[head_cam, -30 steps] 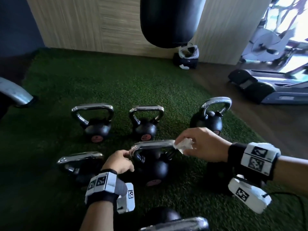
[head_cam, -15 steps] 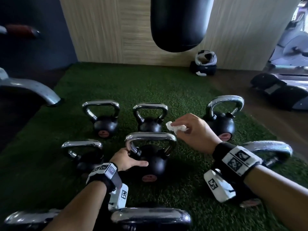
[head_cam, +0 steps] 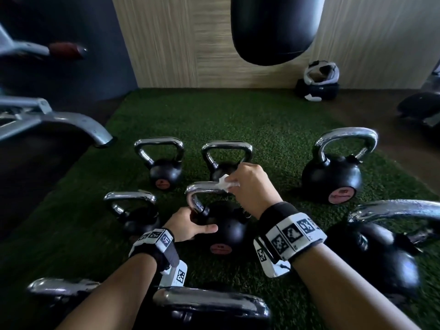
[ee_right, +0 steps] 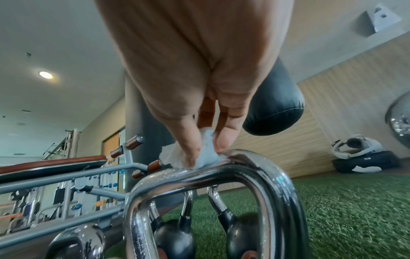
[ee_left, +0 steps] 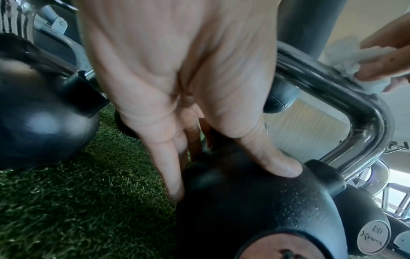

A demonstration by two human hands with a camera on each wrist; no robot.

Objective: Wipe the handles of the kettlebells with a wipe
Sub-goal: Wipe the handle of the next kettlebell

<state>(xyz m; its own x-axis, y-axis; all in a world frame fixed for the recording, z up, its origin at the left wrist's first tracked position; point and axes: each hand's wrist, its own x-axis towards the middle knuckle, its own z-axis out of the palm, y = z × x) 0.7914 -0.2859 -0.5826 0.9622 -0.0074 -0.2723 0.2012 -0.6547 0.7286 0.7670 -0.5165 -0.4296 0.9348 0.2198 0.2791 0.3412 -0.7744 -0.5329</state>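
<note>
- Fingers (ee_right: 190,150) of the right hand (head_cam: 250,186) pinch the wipe (head_cam: 225,184) and press it onto the chrome handle (head_cam: 204,188) of the centre kettlebell (head_cam: 221,227), at mid-frame in the head view.
- Green turf (head_cam: 262,120) fills the middle of the head view; the punching bag (head_cam: 273,27) hangs at upper centre.
- Other kettlebells stand around the centre one: two behind it, one at far right (head_cam: 333,177), one at left (head_cam: 133,210), more along the lower edge.
- Left hand (head_cam: 188,225) grips the black body of the centre kettlebell at the base of the handle; thumb and fingers are spread over the ball, as the left wrist view shows.
- Change: half a second earlier the wipe was held clear above the right end of the handle; it now contacts the top bar near that end.
- Meaning, as a judgement: a fresh wiping stroke on this handle is under way. Droplets remain on the bar, so the pass looks incomplete, and the other handles may yet need wiping.
</note>
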